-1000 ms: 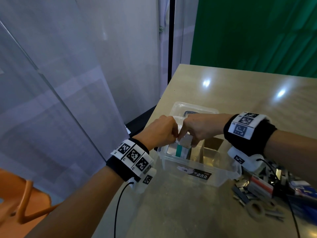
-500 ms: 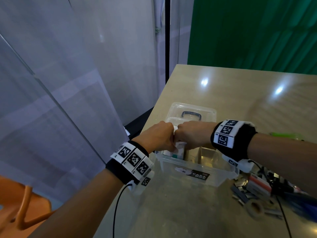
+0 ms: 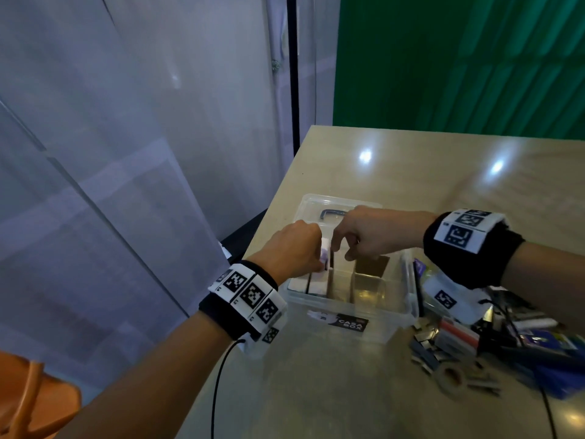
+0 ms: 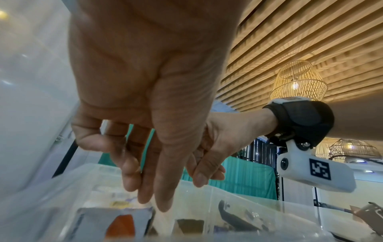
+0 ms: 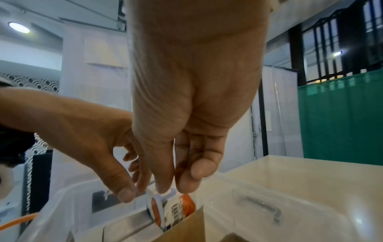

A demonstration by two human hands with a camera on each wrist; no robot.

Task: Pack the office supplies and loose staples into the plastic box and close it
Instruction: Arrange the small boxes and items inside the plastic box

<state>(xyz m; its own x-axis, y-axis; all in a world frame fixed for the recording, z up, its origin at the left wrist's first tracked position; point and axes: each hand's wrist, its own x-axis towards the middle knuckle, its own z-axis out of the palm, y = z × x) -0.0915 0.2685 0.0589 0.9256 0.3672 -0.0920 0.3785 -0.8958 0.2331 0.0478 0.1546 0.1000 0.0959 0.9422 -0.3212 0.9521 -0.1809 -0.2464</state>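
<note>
Both my left hand (image 3: 292, 250) and right hand (image 3: 368, 234) pinch a small packet (image 5: 172, 207) into the plastic box (image 3: 395, 315), while loose staples (image 3: 424, 350) wait outside.

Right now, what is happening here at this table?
A person is packing a clear plastic box. The right hand pinches the top of a small white-and-orange packet, standing it beside a brown cardboard divider. The left hand helps at the same compartment. More loose supplies lie on the table.

Green curtain (image 3: 459, 61), beige table (image 3: 443, 172)
</note>
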